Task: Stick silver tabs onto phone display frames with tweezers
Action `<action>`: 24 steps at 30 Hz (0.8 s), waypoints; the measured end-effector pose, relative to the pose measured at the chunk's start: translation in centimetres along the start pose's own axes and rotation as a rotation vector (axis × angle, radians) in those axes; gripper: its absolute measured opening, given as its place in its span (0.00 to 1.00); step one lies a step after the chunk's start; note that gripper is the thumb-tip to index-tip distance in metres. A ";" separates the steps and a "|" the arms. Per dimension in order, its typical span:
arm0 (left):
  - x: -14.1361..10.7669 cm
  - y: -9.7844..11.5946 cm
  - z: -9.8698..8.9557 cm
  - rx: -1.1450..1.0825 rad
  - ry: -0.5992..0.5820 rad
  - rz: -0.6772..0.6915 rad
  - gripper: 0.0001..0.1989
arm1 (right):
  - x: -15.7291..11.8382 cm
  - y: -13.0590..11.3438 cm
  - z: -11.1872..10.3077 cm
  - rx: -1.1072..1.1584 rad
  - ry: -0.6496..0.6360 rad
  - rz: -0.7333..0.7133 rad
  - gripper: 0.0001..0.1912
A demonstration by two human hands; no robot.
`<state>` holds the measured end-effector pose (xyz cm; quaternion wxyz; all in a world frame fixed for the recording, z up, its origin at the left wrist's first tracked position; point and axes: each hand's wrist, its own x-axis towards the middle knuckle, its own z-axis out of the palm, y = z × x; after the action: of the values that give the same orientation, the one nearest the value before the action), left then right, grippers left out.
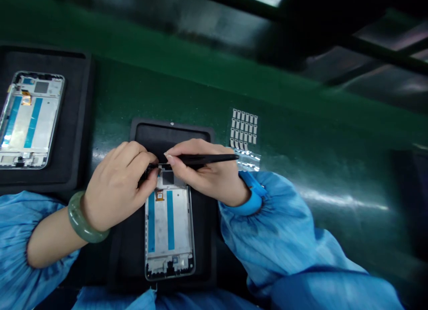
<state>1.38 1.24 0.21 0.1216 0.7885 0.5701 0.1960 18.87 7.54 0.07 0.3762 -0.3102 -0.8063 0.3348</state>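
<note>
An opened phone frame (180, 221) with two blue strips lies in a black tray (205, 238) in front of me. My left hand (120, 180) is closed at the frame's upper left corner, thumb and fingers pinched together; whatever they grip is hidden. Above the frame's upper right part, my right hand (207, 171) is closed around black tweezers (214, 158), which lie almost level. Their tip is hidden by my fingers. Near the top of the frame sits a small orange flex connector (159, 195).
At the left, a second black tray (72, 122) holds another phone frame (47, 118). Beyond my right hand, a clear sheet with rows of small grey pieces (244, 127) lies on the green table (301, 158). Dark, blurred structures stand along the far side.
</note>
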 end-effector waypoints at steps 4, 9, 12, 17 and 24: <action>-0.1 0.0 0.0 0.029 -0.005 0.012 0.06 | -0.1 -0.2 0.0 -0.009 0.016 0.013 0.04; -0.1 0.0 0.0 0.043 -0.019 0.005 0.06 | 0.0 -0.1 -0.2 0.035 0.059 0.006 0.03; -0.1 0.1 0.0 0.059 -0.026 -0.003 0.06 | 0.0 -0.1 -0.1 0.040 -0.012 0.003 0.03; -0.1 0.1 0.0 0.060 -0.026 -0.008 0.06 | 0.1 0.0 0.0 0.033 0.031 -0.005 0.03; -0.2 -0.1 0.1 0.058 -0.022 -0.002 0.05 | 0.2 0.1 0.0 0.065 -0.024 0.029 0.02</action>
<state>1.31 1.09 0.06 0.1052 0.7934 0.5748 0.1707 18.79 7.74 0.09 0.3716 -0.3053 -0.7949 0.3699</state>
